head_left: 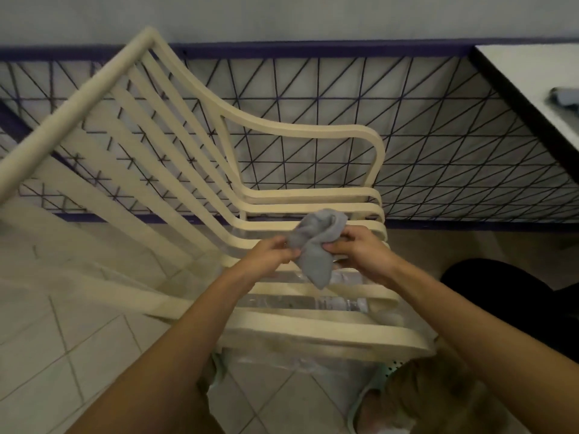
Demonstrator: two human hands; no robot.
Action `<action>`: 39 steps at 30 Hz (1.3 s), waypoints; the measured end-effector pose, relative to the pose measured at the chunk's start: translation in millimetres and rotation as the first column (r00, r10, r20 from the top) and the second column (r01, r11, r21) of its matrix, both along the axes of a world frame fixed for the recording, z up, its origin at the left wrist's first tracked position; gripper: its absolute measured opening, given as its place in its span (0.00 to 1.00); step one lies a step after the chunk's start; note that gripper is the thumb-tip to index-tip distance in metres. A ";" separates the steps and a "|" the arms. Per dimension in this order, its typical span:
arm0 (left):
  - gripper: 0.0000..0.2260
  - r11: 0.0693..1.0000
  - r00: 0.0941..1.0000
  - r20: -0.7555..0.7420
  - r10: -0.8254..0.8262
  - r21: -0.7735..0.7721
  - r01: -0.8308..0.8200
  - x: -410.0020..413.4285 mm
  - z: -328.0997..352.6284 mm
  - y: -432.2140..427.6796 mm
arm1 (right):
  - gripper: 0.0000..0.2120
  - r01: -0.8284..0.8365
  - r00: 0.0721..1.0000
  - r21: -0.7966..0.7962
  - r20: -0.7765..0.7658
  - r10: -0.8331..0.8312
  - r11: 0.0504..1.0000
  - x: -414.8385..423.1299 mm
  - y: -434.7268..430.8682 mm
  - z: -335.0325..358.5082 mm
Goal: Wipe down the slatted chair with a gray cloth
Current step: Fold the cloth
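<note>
Cloth work not yet on the slats: left hand (272, 255) and right hand (360, 249) both pinch the bunched gray cloth (313, 245), held between them above the slatted chair (313, 327) seat. Wiping looks barely begun; seat, back, armrest remain.

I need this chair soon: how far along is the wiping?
Done: nothing shows as wiped. In hand: the left hand and right hand pinch the bunched gray cloth over the seat slats, seemingly adjusting it. Left: apparently the seat slats, backrest slats and armrest.
</note>
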State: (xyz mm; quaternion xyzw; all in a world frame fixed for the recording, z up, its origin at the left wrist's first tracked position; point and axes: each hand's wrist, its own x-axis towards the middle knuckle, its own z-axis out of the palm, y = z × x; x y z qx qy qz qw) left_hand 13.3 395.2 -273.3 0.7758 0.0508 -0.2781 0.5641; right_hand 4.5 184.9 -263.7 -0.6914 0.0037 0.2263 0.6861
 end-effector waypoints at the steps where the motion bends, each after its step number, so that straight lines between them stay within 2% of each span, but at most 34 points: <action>1: 0.14 0.996 0.998 -0.031 0.047 -0.080 -0.049 -4.7 4.0 0.0 | 0.13 0.001 0.999 0.083 -0.034 0.002 0.997 -2.7 0.5 7.3; 3: 0.15 0.972 0.993 -0.060 0.100 -0.209 -0.110 -14.1 13.1 -0.8 | 0.16 0.023 0.996 0.170 -0.090 -0.008 0.985 -8.2 0.9 18.1; 6: 0.14 0.919 0.979 -0.064 0.193 -0.339 -0.203 -30.9 29.3 -6.3 | 0.16 0.086 0.991 0.163 -0.115 -0.068 0.983 -19.7 0.8 31.6; 8: 0.14 0.881 0.955 -0.051 0.292 -0.374 -0.289 -38.2 39.0 -10.2 | 0.15 0.109 0.987 0.132 -0.128 -0.092 0.985 -24.0 2.1 41.6; 12: 0.14 0.873 0.924 0.051 0.379 -0.350 -0.339 -62.3 55.5 -23.1 | 0.23 0.136 0.982 0.050 -0.136 -0.128 0.989 -46.2 1.6 58.0; 14: 0.13 0.870 0.914 0.080 0.399 -0.348 -0.349 -70.8 62.5 -27.1 | 0.18 0.150 0.987 -0.036 -0.057 -0.152 0.988 -54.5 5.1 61.7; 16: 0.13 0.853 0.899 0.086 0.429 -0.365 -0.372 -76.9 71.7 -27.6 | 0.08 0.194 0.981 -0.048 0.027 -0.193 0.980 -61.6 5.1 67.2; 18: 0.10 0.827 0.878 0.096 0.470 -0.395 -0.400 -82.9 85.5 -26.8 | 0.02 0.251 0.968 0.028 0.017 -0.251 0.968 -68.7 0.5 77.6; 21: 0.03 0.748 0.838 0.062 0.543 -0.490 -0.448 -92.1 102.3 -28.9 | 0.06 0.248 0.968 0.207 -0.090 -0.234 0.946 -80.4 -6.2 98.1; 24: 0.07 0.708 0.841 0.052 0.539 -0.568 -0.419 -98.3 113.0 -38.9 | 0.15 0.280 0.950 0.307 -0.224 -0.217 0.910 -91.9 -9.8 116.6; 28: 0.10 0.744 0.843 0.126 0.524 -0.550 -0.380 -98.1 127.1 -56.3 | 0.17 0.336 0.928 0.326 -0.277 -0.251 0.884 -93.9 -14.5 130.5; 31: 0.14 0.727 0.845 0.131 0.518 -0.589 -0.354 -88.4 128.7 -66.8 | 0.14 0.415 0.907 0.292 -0.202 -0.369 0.861 -84.3 -19.2 130.3; 34: 0.18 0.716 0.878 0.089 0.470 -0.620 -0.321 -54.9 131.1 -86.8 | 0.12 0.460 0.883 0.214 -0.008 -0.469 0.862 -54.3 -37.0 131.8; 39: 0.20 0.757 0.906 0.128 0.403 -0.602 -0.252 16.5 133.7 -143.5 | 0.07 0.545 0.804 0.021 0.269 -0.530 0.838 8.7 -89.1 144.2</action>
